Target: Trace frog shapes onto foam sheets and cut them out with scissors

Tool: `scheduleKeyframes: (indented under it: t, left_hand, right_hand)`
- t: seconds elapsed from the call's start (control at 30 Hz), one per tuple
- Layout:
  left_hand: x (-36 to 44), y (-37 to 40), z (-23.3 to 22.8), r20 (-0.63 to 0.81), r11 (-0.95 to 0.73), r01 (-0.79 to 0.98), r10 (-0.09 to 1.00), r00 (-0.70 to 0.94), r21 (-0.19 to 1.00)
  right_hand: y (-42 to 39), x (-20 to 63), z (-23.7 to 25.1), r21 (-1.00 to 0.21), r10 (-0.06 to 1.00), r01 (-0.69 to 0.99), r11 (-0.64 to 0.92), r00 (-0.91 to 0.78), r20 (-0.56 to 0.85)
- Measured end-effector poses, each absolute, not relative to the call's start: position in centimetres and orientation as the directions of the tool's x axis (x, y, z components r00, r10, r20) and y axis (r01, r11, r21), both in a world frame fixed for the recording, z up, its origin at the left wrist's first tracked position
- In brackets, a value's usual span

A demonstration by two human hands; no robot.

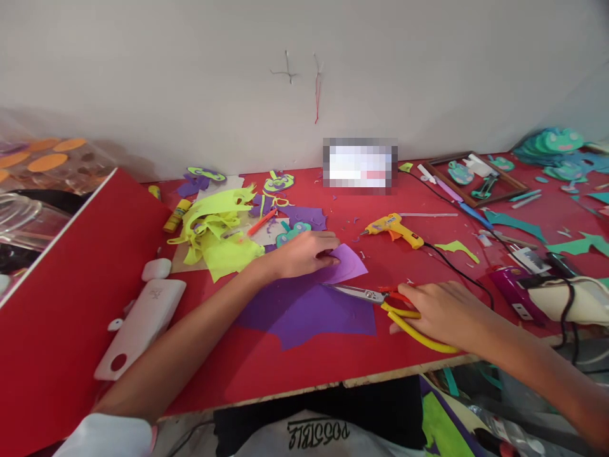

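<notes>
Cutting stage, judged: left hand (pixel 304 254) lies flat, fingers spread, pinning purple sheet (pixel 309 308) to red table (pixel 266 362). Right hand (pixel 445 311) fingers curl around yellow-handled scissors (pixel 380 298), blades nearly closed at sheet edge. Next move calls for opening blades and keeping the sheet steady.

Red table (pixel 295 368) carries purple sheet (pixel 309 311), scissors (pixel 380 297), glue gun (pixel 394 228).

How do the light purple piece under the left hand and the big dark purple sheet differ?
The light purple piece is paler and smaller, pinned by the left hand; the dark purple sheet is deeper, larger, jagged-edged and lies under the piece's near edge. Both lie flat on the red table.
</notes>
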State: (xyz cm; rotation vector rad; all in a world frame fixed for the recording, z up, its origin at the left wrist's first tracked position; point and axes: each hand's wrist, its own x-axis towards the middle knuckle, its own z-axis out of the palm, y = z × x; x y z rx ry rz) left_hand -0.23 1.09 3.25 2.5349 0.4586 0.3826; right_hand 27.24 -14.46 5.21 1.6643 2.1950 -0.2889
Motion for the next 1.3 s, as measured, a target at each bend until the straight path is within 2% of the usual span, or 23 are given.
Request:
scheduleKeyframes:
  t: [0.23, 0.37, 0.5, 0.63, 0.9, 1.17, 1.3]
  left_hand:
    - [-0.1, 0.9, 3.1, 0.178, -0.812, 0.244, 0.387, 0.905, 0.530]
    - [-0.2, 0.8, 3.4, 0.164, -0.813, 0.256, 0.391, 0.906, 0.523]
    - [-0.3, 0.7, 3.9, 0.143, -0.820, 0.226, 0.347, 0.927, 0.526]
    - [-0.1, 0.5, 3.5, 0.133, -0.847, 0.223, 0.323, 0.937, 0.483]
    - [0.3, 0.0, 2.7, 0.164, -0.880, 0.231, 0.322, 0.932, 0.415]
    - [0.1, 0.4, 3.1, 0.175, -0.852, 0.263, 0.374, 0.911, 0.453]
    - [-0.1, 0.9, 2.9, 0.180, -0.830, 0.275, 0.402, 0.898, 0.485]
  right_hand:
    - [-15.0, 26.8, 5.2, -0.083, 0.844, 0.968, 0.236, -0.246, -0.477]
    - [-14.6, 27.2, 5.3, -0.115, 0.827, 0.970, 0.215, -0.244, -0.506]
    - [-14.5, 28.1, 5.4, -0.130, 0.828, 0.974, 0.188, -0.228, -0.512]
    - [-14.7, 27.9, 5.4, -0.143, 0.826, 0.971, 0.191, -0.238, -0.511]
    - [-14.2, 24.6, 5.6, -0.050, 0.868, 0.975, 0.217, -0.216, -0.448]
    - [-14.8, 22.9, 5.2, 0.061, 0.897, 0.972, 0.226, -0.183, -0.404]
    - [-15.1, 22.9, 5.0, 0.070, 0.899, 0.970, 0.235, -0.189, -0.395]
